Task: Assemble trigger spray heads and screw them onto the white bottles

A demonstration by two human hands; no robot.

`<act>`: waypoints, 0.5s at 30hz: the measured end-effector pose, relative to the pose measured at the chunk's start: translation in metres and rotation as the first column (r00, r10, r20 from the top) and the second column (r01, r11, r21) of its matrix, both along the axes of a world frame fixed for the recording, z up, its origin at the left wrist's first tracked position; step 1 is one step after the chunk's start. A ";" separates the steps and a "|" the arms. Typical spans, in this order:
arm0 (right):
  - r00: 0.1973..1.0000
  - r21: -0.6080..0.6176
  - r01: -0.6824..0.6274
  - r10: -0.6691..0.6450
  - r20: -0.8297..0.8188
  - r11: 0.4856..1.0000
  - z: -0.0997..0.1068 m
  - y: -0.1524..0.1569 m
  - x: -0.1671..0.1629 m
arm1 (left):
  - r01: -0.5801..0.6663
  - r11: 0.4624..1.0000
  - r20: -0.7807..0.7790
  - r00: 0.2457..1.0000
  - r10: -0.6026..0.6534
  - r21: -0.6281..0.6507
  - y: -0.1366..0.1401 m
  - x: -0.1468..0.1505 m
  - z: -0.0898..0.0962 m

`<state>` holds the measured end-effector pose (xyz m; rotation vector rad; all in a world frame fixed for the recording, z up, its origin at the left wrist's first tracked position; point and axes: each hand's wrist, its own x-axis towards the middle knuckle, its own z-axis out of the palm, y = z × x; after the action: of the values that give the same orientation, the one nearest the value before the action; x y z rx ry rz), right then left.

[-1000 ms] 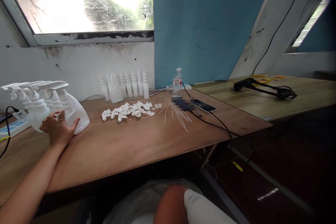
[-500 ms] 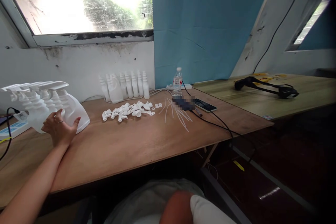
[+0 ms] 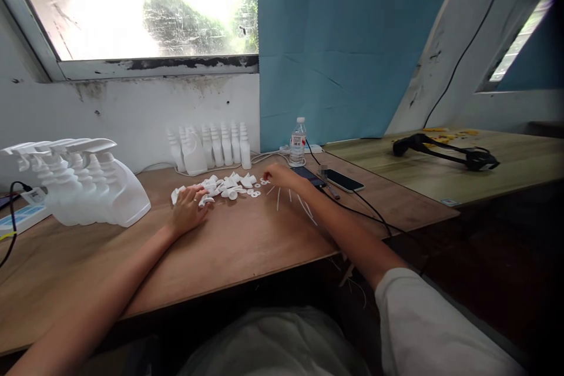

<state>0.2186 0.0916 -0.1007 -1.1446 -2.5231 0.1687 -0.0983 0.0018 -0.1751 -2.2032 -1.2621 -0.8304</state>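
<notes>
White plastic pieces (image 3: 229,185), one loose heap, mid-tabletop (image 3: 238,252); heap's length runs left to right, single pieces pointing in mixed directions. White rings (image 3: 254,192), small, several, lying flat just beside the heap's right end. Left hand (image 3: 188,214), at the heap's left end: fingers slightly bent over the pieces and touching them; whether closed on one cannot be told. Right hand (image 3: 279,176), over the rings: thumb and forefinger drawn close together, pointing left; any ring between them too small to tell. Thin white tubes (image 3: 307,211), fanned beneath the right wrist, long axes running toward the near edge. Spray bottles (image 3: 127,194), white, upright, grouped at left, heads running left to right. White bottles (image 3: 219,147), upright, in a row along the wall behind the heap.
</notes>
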 end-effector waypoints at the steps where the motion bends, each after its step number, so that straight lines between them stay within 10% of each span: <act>1: 1.000 -0.004 0.016 -0.016 0.007 1.000 -0.007 0.011 0.004 | 0.007 1.000 0.002 1.000 -0.006 -0.016 0.008 0.009 0.000; 15: 0.994 0.087 -0.098 0.092 0.065 0.991 -0.062 0.026 -0.012 | 0.106 0.989 -0.230 0.965 -0.127 -0.098 0.037 0.041 -0.001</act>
<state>0.2069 0.1171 -0.1624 -1.0098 -2.6114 0.0448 -0.0574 0.0392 -0.1763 -2.3811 -1.0794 -0.5453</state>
